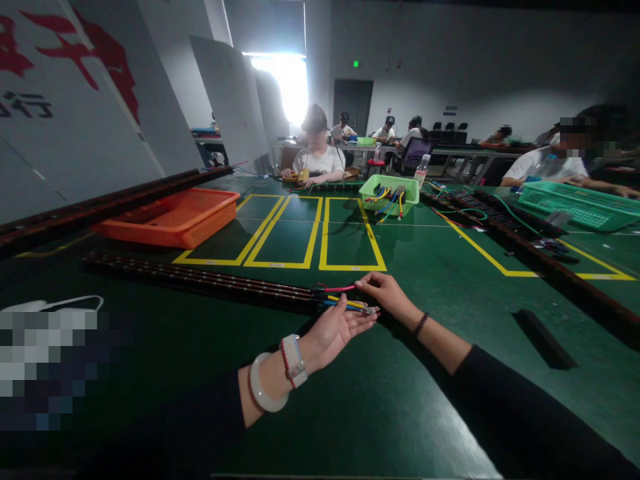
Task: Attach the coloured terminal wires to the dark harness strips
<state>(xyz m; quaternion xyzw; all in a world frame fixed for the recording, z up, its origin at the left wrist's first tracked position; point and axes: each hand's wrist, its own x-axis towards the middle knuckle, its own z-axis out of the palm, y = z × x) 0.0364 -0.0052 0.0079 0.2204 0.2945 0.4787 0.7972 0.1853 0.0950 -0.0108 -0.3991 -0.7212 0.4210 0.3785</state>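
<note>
My left hand (336, 331) lies palm up on the green table (410, 373), with yellow and blue wires (350, 305) resting across its fingers. My right hand (385, 293) pinches the end of a red wire (336, 289) just above them. All these wires run from the right end of a long dark terminal strip (200, 277) that stretches leftward across the table. A white bangle and a watch sit on my left wrist, a bead bracelet on my right.
An orange basket (175, 217) stands at the left, a green basket (390, 193) with coloured wires behind yellow floor-tape rectangles, another green basket (580, 203) at right. A second dark strip (525, 250) runs along the right. A small black block (545, 339) lies nearby. Several people sit opposite.
</note>
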